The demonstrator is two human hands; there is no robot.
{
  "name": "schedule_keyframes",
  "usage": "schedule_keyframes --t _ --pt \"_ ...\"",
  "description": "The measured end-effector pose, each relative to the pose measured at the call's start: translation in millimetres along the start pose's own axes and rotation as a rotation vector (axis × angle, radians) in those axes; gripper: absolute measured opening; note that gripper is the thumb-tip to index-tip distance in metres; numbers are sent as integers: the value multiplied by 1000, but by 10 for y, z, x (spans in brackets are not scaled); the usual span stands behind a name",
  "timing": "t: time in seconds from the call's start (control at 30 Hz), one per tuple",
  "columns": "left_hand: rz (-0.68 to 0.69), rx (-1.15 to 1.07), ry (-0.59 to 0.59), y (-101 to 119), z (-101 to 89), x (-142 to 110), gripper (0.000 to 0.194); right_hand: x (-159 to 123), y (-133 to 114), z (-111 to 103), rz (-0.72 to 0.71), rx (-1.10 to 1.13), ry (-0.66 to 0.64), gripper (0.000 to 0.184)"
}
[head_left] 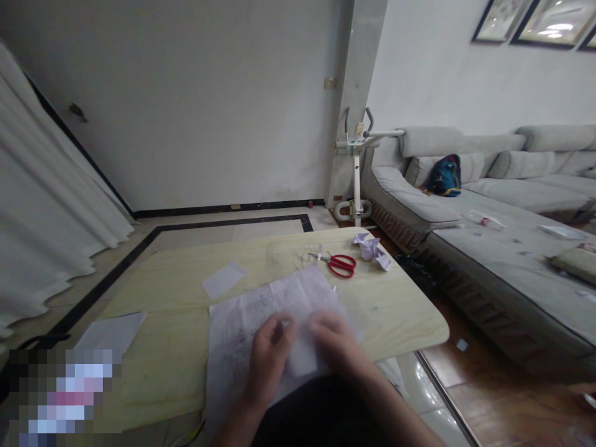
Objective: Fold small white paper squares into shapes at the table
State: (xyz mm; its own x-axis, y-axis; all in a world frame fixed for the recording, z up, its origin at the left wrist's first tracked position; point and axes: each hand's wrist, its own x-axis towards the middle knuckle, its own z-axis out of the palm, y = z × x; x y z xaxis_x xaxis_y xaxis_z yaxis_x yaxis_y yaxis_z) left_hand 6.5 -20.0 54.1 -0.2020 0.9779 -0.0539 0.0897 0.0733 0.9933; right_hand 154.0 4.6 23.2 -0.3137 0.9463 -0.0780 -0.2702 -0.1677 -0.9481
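Observation:
My left hand (274, 344) has its fingers curled in a pinch at the left edge of a small white sheet of paper (302, 355). On the sheet's right side, my right hand (336, 340) is closed at its upper edge, somewhat blurred by motion. Beneath both hands lies a large printed sheet (242, 335), creased and covered in faint dark text. Red-handled scissors (342, 266) rest beyond it, with paper scraps (305, 257) around their blades. Several folded paper pieces (371, 248) sit at the table's far right corner.
The pale wooden table (162, 279) also bears a white paper piece (225, 279) and another sheet (112, 332) at left. A grey sofa (503, 242) with a blue backpack (447, 176) stands right. White exercise equipment (357, 174) is behind the table; a curtain (51, 205) hangs left.

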Motion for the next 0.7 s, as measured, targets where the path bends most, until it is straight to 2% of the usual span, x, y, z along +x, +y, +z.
schedule_keyframes --t 0.13,0.3,0.43,0.6,0.7 --pt "-17 -16 7 -26 -14 -12 28 -11 -75 17 14 22 20 34" --pt "-3 14 48 -13 -13 -2 29 -72 -203 0 -122 -360 9 20" --pt "24 49 86 16 -15 7 25 -100 -169 25 -180 -493 43 16" --pt "59 74 126 24 -18 21 21 -94 -197 88 -112 -419 106 20" --pt "59 65 133 4 -6 48 21 -70 -227 128 -137 -391 128 23"
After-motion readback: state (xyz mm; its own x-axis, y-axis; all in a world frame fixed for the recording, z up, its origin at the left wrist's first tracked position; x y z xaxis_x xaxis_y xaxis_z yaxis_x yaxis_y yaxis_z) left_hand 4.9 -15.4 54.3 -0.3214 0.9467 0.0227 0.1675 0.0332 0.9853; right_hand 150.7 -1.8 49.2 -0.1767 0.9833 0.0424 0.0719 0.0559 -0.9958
